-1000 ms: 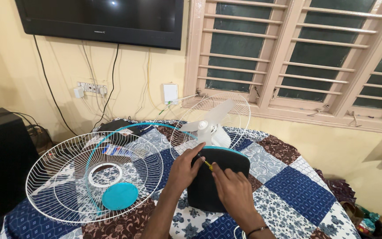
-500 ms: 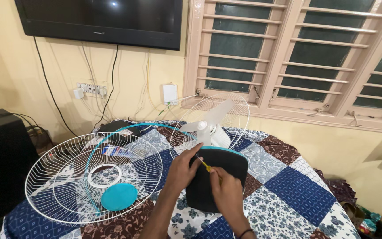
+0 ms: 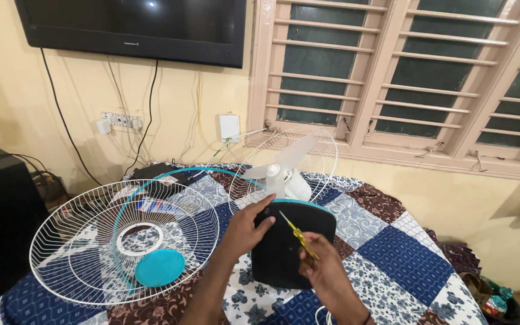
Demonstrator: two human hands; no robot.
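Right hand (image 3: pixel 323 271) grips yellow screwdriver (image 3: pixel 299 235); left hand (image 3: pixel 249 225) open on black fan base (image 3: pixel 284 256).

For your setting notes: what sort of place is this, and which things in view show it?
Probably a room in a home, likely a bedroom or living room: a patchwork quilt covers the surface, a wall television hangs above, and a louvred window stands beside it.
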